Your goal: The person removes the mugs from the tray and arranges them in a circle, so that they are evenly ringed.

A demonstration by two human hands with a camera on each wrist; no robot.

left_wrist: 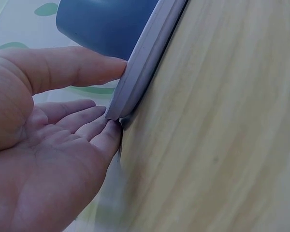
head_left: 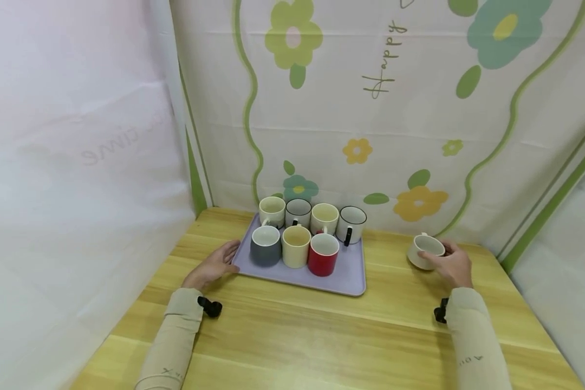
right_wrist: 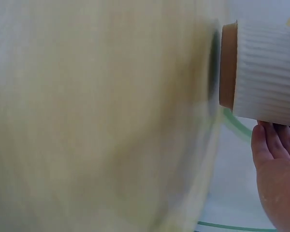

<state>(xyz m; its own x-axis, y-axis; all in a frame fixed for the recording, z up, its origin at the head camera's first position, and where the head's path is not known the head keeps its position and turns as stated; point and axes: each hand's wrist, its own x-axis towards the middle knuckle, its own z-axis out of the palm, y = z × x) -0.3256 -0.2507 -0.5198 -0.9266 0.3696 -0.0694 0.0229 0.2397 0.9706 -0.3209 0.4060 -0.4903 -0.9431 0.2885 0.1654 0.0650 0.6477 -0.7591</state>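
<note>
At the lavender tray's (head_left: 287,277) front left corner, my left hand (head_left: 213,265) holds the edge, thumb on the rim (left_wrist: 144,58) and fingertips low against it. Several mugs stand upright on the tray in two rows. In front are a dark grey mug (head_left: 265,253), a cream mug (head_left: 296,254) and a red mug (head_left: 323,262). Off to the tray's right, my right hand (head_left: 452,265) grips a whitish mug (head_left: 419,260) by its side, its handle facing away. Ribbed walls and a brown base (right_wrist: 228,65) show in the right wrist view; I cannot tell whether the base touches the table.
The back row holds two cream mugs (head_left: 272,206) (head_left: 324,212) and two white mugs with black rims (head_left: 298,207) (head_left: 352,215). Printed fabric (head_left: 322,119) hangs right behind the wooden table (head_left: 292,346). White cloth (head_left: 88,195) closes the left side.
</note>
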